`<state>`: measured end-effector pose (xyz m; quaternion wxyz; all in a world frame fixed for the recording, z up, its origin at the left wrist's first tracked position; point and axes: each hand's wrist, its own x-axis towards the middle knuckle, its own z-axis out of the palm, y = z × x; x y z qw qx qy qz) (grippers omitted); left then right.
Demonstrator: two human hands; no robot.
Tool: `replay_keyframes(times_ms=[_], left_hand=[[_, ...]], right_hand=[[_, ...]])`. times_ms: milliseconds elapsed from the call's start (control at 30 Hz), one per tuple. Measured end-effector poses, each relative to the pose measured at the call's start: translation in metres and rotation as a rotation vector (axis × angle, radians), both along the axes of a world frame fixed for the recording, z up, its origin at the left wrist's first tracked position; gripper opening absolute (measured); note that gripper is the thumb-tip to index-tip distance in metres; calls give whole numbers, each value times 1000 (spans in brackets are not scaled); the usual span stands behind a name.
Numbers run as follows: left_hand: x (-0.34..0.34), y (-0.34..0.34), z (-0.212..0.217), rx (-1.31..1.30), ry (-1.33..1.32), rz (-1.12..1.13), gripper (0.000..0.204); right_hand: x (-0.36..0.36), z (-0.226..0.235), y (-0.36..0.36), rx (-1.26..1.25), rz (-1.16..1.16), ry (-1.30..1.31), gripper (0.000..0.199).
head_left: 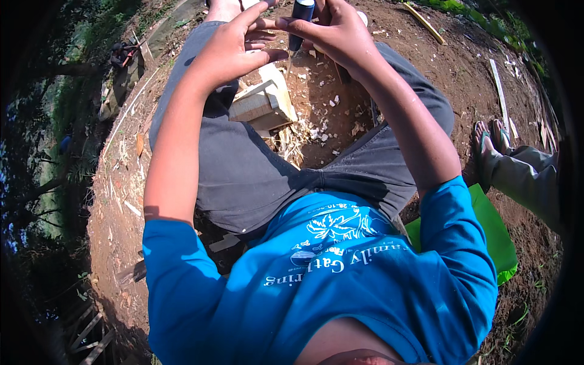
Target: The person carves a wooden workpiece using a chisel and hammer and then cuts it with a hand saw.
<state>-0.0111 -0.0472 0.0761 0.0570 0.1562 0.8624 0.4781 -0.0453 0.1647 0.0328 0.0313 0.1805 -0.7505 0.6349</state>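
I sit on bare earth in a blue shirt and grey trousers, legs spread. My right hand (337,33) grips a dark-handled tool (300,18) held upright, its thin blade pointing down. My left hand (234,45) is right beside it, fingers spread and touching the right hand's fingertips near the tool; whether it holds anything small is hidden. Below the hands, between my knees, lies a pale wooden block (263,100) with wood chips (316,128) scattered around it.
Another person's feet in sandals (491,139) and trouser legs (528,176) come in from the right. A green mat (496,234) lies under me. Wooden slats (499,85) and sticks lie on the soil; a slope with plants drops off at left.
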Motion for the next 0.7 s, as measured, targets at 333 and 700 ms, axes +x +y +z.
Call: replay_keyframes(times_ms=[333,700], left_hand=[[-32,4,-18,75,-24,82,47],[-40,8,8,-28,221,45,33]], right_hand=[[-19,17,-34,-3,-89,82,48],[4,-21,43,-291,-53,-51,20]])
